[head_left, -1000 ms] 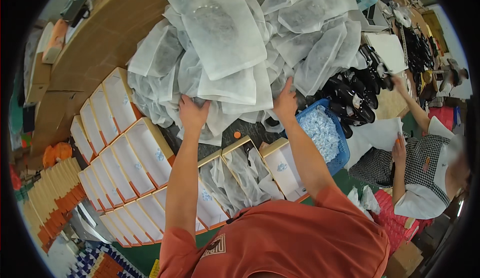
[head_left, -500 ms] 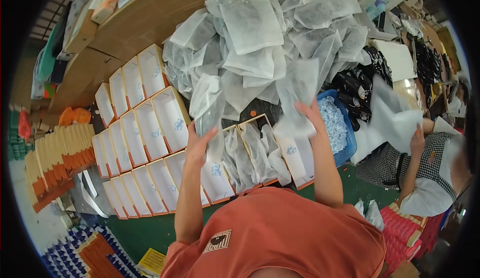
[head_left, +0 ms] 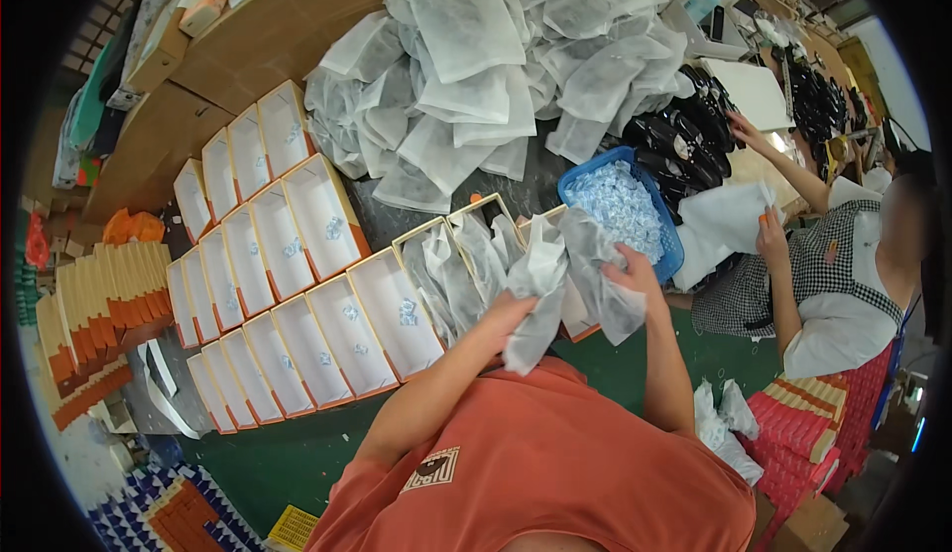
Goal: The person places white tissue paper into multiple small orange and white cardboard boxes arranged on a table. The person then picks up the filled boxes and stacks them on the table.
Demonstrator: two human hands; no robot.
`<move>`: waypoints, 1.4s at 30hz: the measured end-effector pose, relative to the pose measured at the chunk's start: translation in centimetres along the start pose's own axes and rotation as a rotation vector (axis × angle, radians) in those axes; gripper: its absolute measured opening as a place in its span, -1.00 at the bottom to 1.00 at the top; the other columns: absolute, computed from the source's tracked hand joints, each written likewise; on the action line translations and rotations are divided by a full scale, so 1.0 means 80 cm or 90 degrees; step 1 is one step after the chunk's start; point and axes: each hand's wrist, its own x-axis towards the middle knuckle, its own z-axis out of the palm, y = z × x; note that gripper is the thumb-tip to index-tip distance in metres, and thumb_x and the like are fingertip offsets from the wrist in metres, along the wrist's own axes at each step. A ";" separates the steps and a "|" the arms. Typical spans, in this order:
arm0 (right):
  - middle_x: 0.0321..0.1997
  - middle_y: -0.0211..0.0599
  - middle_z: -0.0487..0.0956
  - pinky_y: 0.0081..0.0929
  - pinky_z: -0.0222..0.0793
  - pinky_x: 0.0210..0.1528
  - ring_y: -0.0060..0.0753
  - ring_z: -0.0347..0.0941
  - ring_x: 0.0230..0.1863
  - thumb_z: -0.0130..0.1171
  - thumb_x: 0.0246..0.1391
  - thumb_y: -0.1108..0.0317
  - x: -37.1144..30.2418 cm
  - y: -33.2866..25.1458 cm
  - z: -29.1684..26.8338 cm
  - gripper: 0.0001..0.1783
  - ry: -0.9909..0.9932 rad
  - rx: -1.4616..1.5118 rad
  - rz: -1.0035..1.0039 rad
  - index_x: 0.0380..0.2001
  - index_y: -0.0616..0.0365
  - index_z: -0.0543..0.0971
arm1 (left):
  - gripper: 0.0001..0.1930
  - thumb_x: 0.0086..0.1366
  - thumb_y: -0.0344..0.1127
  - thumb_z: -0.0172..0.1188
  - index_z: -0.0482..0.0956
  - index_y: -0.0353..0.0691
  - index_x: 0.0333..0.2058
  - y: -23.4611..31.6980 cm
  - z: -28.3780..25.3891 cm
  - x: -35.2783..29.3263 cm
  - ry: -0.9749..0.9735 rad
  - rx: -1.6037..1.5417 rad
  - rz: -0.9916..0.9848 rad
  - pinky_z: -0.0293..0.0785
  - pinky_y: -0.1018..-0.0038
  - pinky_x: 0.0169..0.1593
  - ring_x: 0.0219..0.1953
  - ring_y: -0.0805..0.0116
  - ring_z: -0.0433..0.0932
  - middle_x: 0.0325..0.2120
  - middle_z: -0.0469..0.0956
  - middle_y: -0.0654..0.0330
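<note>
My left hand [head_left: 508,316] grips a translucent white pouch [head_left: 541,279] with its fingers wrapped round the side. A second frosted pouch [head_left: 593,254] hangs from my right hand [head_left: 633,272], its contents blurred by the material. Both pouches are held side by side over a white open box [head_left: 575,306], which they largely cover. Just left of them, open boxes [head_left: 399,245] hold more filled pouches [head_left: 438,279]. A big heap of similar pouches [head_left: 466,26] lies on the dark table beyond my hands.
Rows of open white boxes [head_left: 369,326] with small blue-white packets stand at left. A blue basket [head_left: 672,254] of such packets sits right of my hands, near black shoes [head_left: 684,140]. A co-worker [head_left: 823,284] at right holds a white bag [head_left: 719,225] and reaches toward the shoes.
Both hands have come nearer my body and closer together, bringing the two pouches from the heap to the boxes. The co-worker's far arm now extends to the black shoes.
</note>
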 end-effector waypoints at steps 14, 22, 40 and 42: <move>0.06 -0.05 0.57 -0.32 0.45 0.02 -0.17 0.54 -0.01 0.22 -0.06 0.50 0.377 0.060 -0.024 -0.32 0.433 0.094 0.052 0.19 0.42 0.35 | -0.65 0.22 -0.20 0.26 0.60 -0.21 -0.05 0.164 0.011 0.095 -0.030 0.858 0.329 0.50 0.17 0.00 -0.03 -0.03 0.57 -0.09 0.61 0.04; -0.12 -0.15 0.57 -0.17 0.55 -0.12 -0.19 0.56 -0.13 0.06 0.06 0.45 0.445 0.004 0.129 -0.69 0.394 0.753 0.350 -0.09 0.26 0.51 | -0.35 0.19 0.11 0.21 0.55 -0.49 -0.06 0.553 -0.040 0.258 0.520 0.570 0.422 0.51 0.17 -0.03 -0.12 -0.12 0.62 -0.20 0.61 -0.26; 0.25 0.11 0.43 -0.19 0.34 0.27 -0.05 0.42 0.23 -0.04 0.30 0.15 0.126 -0.038 0.139 -0.40 -0.389 0.655 -0.051 0.28 0.32 0.31 | -0.14 0.37 0.30 -0.12 0.05 -0.24 0.42 0.052 -0.125 -0.174 0.379 -0.108 0.267 0.11 0.29 0.37 0.37 0.15 0.21 0.37 0.17 -0.04; 0.22 0.15 0.45 -0.23 0.35 0.26 -0.01 0.42 0.22 0.02 0.28 0.20 0.155 0.011 0.192 -0.43 -0.366 0.414 -0.136 0.23 0.38 0.35 | -0.16 0.38 0.28 -0.13 0.09 -0.27 0.39 0.001 -0.164 -0.191 0.491 -0.005 0.198 0.19 0.21 0.33 0.32 0.02 0.30 0.34 0.17 -0.19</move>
